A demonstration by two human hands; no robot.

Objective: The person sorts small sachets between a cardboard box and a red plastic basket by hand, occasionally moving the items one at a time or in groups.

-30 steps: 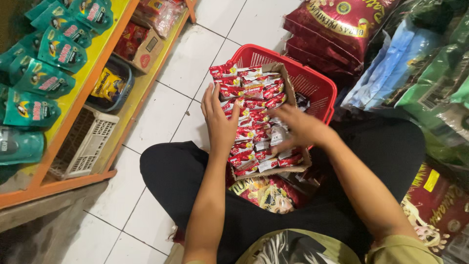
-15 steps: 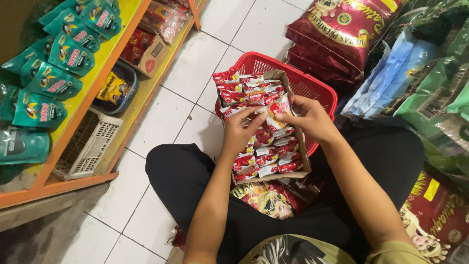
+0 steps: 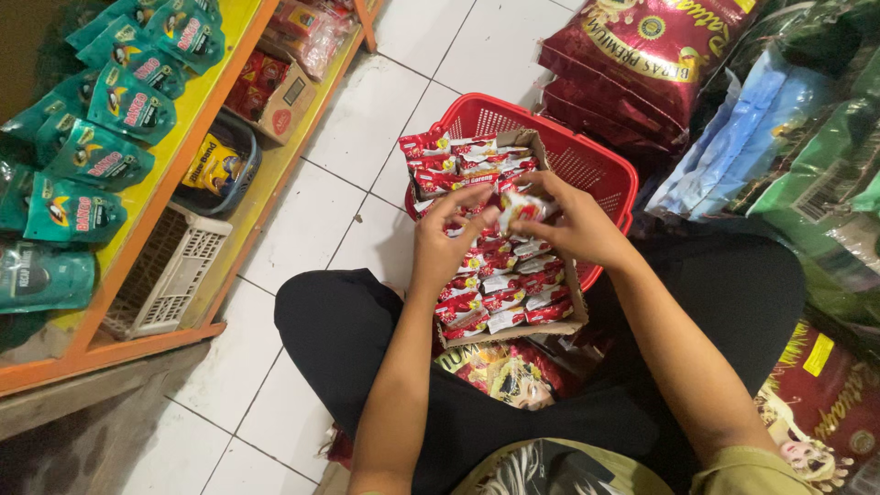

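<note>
Right, both hands sit over the box [image 3: 513, 302], a cardboard carton full of red sachets [image 3: 500, 289], resting on the person's lap w/ its far end over the red basket [image 3: 587, 160]. Left hand [image 3: 446, 240] and right hand [image 3: 564, 225] meet on one sachet [image 3: 519, 209] lifted just above the rows; fingers of both closed in a pinch on it, left at its near-left edge, right around the top and far side. Can't tell if it's a single packet or joined to a strip.

To do this well, imo: keep the pinch on the sealed edges, not the filled middle, so nothing bursts. Lift straight up so neighbours below the hands don't drag out. Box looks tilted on the knees; keep wrists low and the legs steady or it could slide toward the basket.

Round about: to the left of the left hand, white tiles, a shelf [image 3: 197, 165] w/ teal pouches [image 3: 110, 137] and a white crate [image 3: 165, 270]. Beyond and to the right of the right hand, dark red sacks [image 3: 642, 64], then blue and green bags [image 3: 797, 147].
</note>
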